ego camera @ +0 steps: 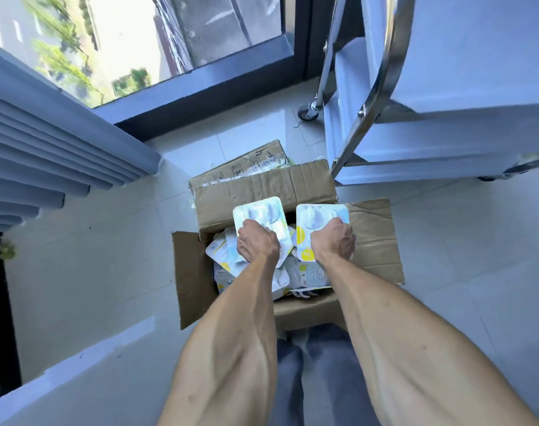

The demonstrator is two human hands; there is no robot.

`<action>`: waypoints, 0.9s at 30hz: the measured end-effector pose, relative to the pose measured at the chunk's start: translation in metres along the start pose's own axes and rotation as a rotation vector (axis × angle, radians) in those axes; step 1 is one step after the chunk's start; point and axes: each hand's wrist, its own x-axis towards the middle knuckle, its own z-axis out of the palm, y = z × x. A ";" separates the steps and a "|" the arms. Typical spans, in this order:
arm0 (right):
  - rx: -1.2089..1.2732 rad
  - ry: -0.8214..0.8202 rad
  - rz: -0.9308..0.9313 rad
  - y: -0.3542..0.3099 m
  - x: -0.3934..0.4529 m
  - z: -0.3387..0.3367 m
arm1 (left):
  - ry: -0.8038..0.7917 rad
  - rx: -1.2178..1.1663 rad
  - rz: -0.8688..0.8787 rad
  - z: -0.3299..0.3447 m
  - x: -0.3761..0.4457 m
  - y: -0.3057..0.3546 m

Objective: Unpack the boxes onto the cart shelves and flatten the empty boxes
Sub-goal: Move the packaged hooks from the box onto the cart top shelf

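Unpacking step. Over the open box (197,272) on the floor, my left hand (257,241) grips one blister pack (259,215); my right hand (334,241) grips a second (322,218). Next, I judge, both must go far right to the cart (385,72). Two boxes; packs inside uncountable.

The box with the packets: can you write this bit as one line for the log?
step: unpacking | left hand: grips packet | right hand: grips second packet | open box: more packets inside | cart: right of box
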 end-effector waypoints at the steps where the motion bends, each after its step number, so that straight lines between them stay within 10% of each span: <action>1: 0.028 0.006 0.010 -0.005 -0.008 -0.020 | 0.002 -0.027 0.020 -0.014 -0.013 0.008; 16: 0.151 0.238 0.123 -0.001 -0.094 -0.322 | -0.059 -0.176 0.556 -0.154 -0.212 0.129; 27: 0.253 0.312 0.101 -0.027 0.048 -0.445 | 0.047 -0.153 0.647 -0.144 -0.219 0.318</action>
